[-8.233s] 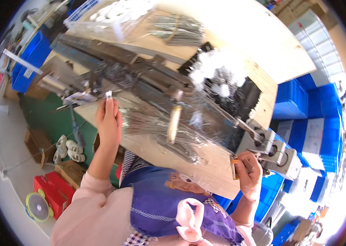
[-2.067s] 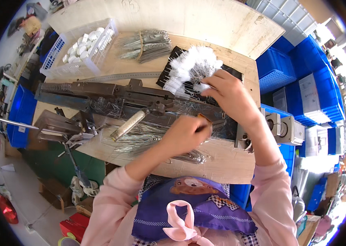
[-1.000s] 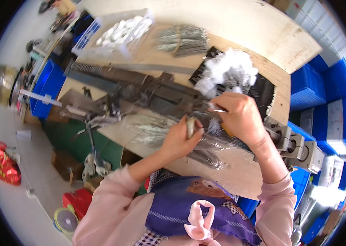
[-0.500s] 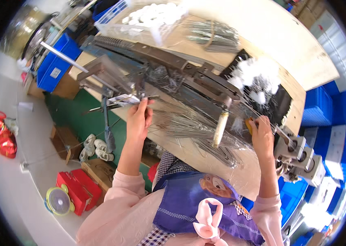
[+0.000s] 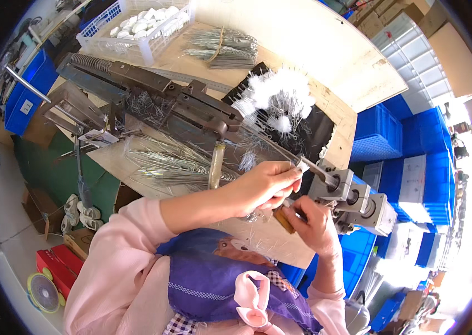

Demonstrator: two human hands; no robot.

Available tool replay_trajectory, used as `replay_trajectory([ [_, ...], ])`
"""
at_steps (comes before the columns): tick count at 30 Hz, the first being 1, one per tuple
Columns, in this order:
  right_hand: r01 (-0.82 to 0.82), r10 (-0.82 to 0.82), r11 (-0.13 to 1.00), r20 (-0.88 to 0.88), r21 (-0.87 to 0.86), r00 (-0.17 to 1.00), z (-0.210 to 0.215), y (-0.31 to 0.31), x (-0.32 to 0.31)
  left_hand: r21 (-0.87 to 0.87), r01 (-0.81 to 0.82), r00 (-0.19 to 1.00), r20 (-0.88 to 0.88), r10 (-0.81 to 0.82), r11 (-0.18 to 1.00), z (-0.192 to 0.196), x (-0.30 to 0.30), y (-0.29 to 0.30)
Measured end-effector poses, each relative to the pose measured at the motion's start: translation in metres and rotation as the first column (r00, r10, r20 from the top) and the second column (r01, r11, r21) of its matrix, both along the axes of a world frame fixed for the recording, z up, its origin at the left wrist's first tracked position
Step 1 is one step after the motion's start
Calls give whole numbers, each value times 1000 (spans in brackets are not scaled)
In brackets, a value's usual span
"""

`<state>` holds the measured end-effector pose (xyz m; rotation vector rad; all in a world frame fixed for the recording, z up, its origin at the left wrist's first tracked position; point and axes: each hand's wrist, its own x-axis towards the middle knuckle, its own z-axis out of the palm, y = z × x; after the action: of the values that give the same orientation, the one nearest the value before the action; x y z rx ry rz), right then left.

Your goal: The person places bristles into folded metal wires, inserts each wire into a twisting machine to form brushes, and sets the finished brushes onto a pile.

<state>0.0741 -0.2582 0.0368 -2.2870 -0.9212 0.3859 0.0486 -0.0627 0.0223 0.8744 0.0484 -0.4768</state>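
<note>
left hand point(image 5: 264, 187) pinching white tuft point(image 5: 302, 166); right hand point(image 5: 311, 220) gripping brown handle point(image 5: 284, 219)

Wire piles point(image 5: 174, 162) and metal machine point(image 5: 191, 106) crowd the bench point(image 5: 325, 50) — far boards bare.

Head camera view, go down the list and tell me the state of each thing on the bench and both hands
left hand: fingers pinched on a small white piece at the metal rod
right hand: closed around a brown handle
white basket: filled with white pieces
wire bundle: tied, lying flat
loose wires: spread across the board
white tufts: heaped on black cloth
</note>
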Motion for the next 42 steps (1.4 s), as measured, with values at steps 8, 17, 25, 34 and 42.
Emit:
replay_trajectory([
  [8,8,-9,996,11,87,1000,31,-22,0,54,-478,874,-74,481,877,-29,5,-9],
  [17,-239,180,968,447,78,876,4,93,94,121,-614,786,3,618,780,-32,4,1],
  [25,-82,165,973,-404,215,900,26,86,102,81,-592,801,-53,596,802,-31,-1,9],
  [34,-178,201,979,304,-102,931,44,81,100,-484,-479,878,-266,399,732,-15,9,0],
  [42,-220,191,975,427,20,884,30,98,44,-767,-262,953,-112,280,585,-30,5,22],
])
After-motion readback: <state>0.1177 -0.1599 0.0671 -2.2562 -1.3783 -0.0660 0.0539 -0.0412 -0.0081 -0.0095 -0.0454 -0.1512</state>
